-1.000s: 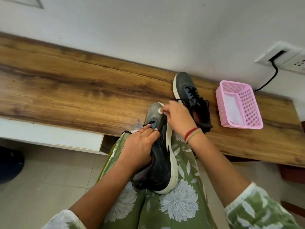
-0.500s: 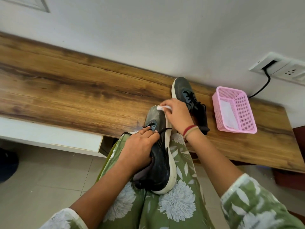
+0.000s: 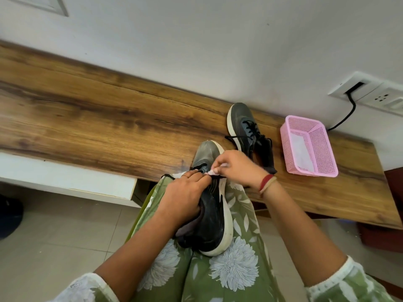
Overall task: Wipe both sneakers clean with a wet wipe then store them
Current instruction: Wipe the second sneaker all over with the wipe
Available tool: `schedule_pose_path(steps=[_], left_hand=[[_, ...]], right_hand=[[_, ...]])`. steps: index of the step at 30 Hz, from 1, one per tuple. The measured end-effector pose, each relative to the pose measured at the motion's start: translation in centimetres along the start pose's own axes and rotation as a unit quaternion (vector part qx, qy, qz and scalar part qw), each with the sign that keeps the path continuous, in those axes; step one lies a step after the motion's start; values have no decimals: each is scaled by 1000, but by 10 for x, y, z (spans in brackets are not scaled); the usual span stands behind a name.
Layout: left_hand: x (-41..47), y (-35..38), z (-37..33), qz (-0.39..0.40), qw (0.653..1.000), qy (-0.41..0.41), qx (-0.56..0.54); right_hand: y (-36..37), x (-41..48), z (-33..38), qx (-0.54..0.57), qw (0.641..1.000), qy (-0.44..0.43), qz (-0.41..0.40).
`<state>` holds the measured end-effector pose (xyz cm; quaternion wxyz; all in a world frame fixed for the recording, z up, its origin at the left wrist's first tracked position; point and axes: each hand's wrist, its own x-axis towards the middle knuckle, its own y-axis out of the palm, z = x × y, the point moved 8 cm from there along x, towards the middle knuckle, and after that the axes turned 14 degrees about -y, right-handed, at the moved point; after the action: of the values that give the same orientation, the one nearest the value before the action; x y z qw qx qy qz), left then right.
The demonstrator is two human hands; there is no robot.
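While a sneaker (image 3: 214, 223) lies on the lap (image 3: 239, 269), left hand (image 3: 185, 199) grips its middle, fingers curled | right hand (image 3: 239, 168) pinches wipe (image 3: 214, 172) against its top

No legible text, labels, brand marks or numbers on any surface in view; nothing readable to record.

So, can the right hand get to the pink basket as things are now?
Probably yes. The right hand, pinching the wipe, only has to pass over the heel of the other sneaker to reach the basket.
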<state>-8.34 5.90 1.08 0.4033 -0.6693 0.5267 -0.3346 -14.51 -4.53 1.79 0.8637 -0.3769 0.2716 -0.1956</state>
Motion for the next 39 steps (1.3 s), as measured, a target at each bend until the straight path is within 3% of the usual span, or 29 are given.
schedule_pose_path(steps=[2, 4, 5, 9, 15, 18, 24, 27, 28, 29, 31, 32, 34, 39], left_hand=[[0, 0, 1, 0, 1000, -3, -3], [0, 0, 0, -1, 1000, -1, -6], [1, 0, 0, -2, 1000, -1, -7], [1, 1, 1, 1, 1000, -4, 2], [-1, 3, 2, -3, 1000, -9, 6], [-2, 4, 0, 2, 1000, -8, 18], [-5, 2, -1, -3, 1000, -8, 10], [-5, 1, 2, -9, 1000, -17, 3], [-4, 0, 3, -12, 1000, -21, 0], [-4, 0, 5, -14, 1000, -24, -3], [-5, 1, 6, -20, 999, -26, -10], [-5, 1, 7, -23, 999, -30, -15], [-7, -1, 8, -31, 999, -38, -21], [-14, -4, 12, -51, 996, -69, 19]], right_hand=[[-22, -3, -19, 188, 971, 46, -141], [-48, -7, -41, 169, 935, 66, -304], [-52, -3, -43, 126, 936, 63, -323], [-26, 30, -29, -18, 977, -7, -211], [-7, 34, -4, -217, 965, -88, -118], [2, 26, 1, -255, 958, -96, -88], [-2, 16, 5, -183, 981, -58, -31], [-8, 2, -4, 0, 999, -39, 14], [-16, -5, -11, 109, 993, -25, -30], [-26, -12, -21, 234, 966, -2, -111], [-38, -24, -53, 413, 865, 48, -281], [-39, -27, -69, 433, 834, 74, -334], [-35, -22, -84, 427, 825, 103, -357], [-23, 22, -68, 379, 866, 71, -320]])
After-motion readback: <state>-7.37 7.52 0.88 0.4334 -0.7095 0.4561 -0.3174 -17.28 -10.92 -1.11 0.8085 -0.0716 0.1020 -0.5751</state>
